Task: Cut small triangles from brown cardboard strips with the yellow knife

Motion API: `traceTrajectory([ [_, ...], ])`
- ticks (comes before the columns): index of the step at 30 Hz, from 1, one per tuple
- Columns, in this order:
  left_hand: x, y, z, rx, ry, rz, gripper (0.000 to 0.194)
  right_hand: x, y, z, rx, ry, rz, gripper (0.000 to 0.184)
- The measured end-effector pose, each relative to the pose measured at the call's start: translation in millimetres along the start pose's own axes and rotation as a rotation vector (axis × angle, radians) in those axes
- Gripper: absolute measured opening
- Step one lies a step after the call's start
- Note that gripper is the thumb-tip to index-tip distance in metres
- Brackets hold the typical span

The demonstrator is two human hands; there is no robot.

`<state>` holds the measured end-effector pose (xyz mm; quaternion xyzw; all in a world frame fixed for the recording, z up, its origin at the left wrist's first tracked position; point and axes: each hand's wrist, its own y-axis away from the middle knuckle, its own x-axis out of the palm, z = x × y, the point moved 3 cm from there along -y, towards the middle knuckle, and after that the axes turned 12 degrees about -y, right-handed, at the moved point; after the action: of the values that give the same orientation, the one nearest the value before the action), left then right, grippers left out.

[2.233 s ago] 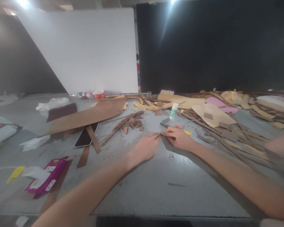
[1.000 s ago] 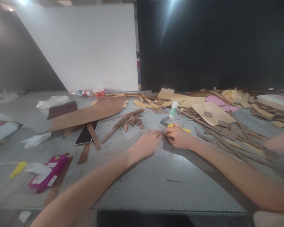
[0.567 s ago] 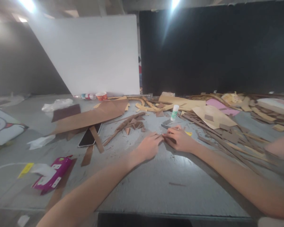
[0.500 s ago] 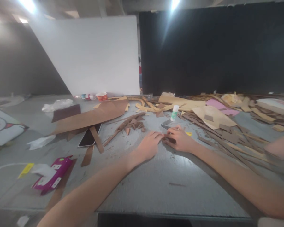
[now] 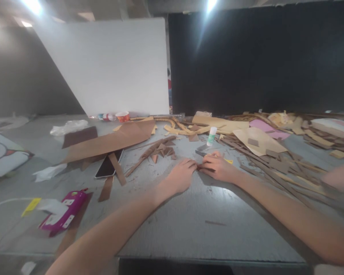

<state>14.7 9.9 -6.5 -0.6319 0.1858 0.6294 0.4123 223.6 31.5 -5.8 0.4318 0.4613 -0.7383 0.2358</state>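
Observation:
My left hand point(image 5: 181, 175) and my right hand point(image 5: 218, 168) meet over the middle of the grey table. Their fingertips pinch a small piece of brown paper point(image 5: 198, 167), mostly covered by the fingers. Just behind my right hand lies a yellow-handled utility knife point(image 5: 228, 161), partly hidden by that hand, with its dark end poking out on the left. Beyond it a glue stick point(image 5: 211, 136) with a white cap stands upright. To the left of my hands, several folded brown paper points point(image 5: 162, 149) lie beside a pleated brown strip point(image 5: 145, 154).
Brown and tan paper strips point(image 5: 263, 168) pile up at right, near another person's forearm point(image 5: 339, 175). At left are a large brown sheet point(image 5: 111, 141), a phone point(image 5: 104, 168) partly under paper, and a purple tissue pack point(image 5: 65, 212). A thin scrap point(image 5: 215, 223) lies in front.
My fingers shift slightly around the small brown paper, which stays between both hands. The camera view has tilted a little. Nothing else on the table has moved.

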Motion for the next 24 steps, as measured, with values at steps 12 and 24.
traceTrajectory([
  [12,3.8,2.9,5.0,0.021,0.063,-0.005,0.048,-2.9,-3.1,0.8,0.081,-0.149,-0.021,0.023],
  [24,-0.2,1.8,10.6,0.053,0.095,0.015,0.045,12.1,-5.3,-10.4,0.401,-0.186,-0.081,0.018],
])
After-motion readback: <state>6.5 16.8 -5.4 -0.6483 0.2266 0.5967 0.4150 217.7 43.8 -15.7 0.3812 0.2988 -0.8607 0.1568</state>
